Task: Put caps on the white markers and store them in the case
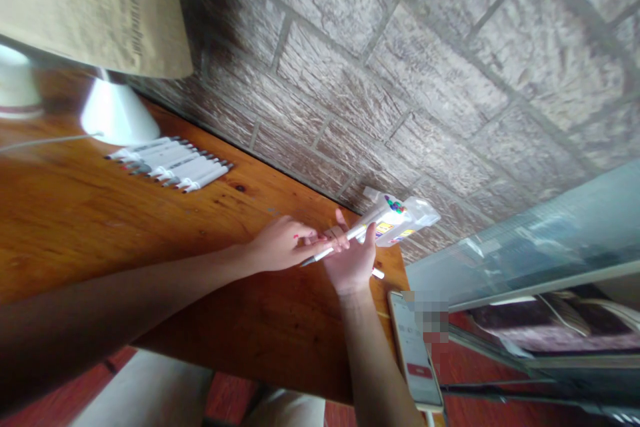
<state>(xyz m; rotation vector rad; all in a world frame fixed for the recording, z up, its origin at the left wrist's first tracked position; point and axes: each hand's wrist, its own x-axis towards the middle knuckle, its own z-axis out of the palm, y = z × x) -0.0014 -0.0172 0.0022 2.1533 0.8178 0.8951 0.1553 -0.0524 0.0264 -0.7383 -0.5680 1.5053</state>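
My left hand (287, 245) reaches in from the left, its fingers closed on a white marker (354, 232) with a grey end. The marker slants across the palm of my right hand (351, 267). My right hand is turned up, its thumb standing apart and its fingers stretched out, partly hidden behind the marker and left fingers. Just beyond it, a clear plastic marker case (423, 212) with colourful printing stands near the wall. A row of several white markers (193, 165) lies side by side on the wooden table (240, 320) at the left.
A lamp with a white cone base (117, 113) and fabric shade (95, 7) stands at the back left, near a white cup-like object (17, 83). A phone (415, 353) is at the table's right edge. A small white piece (378, 273) lies beside my right wrist. The brick wall (345, 80) borders the table.
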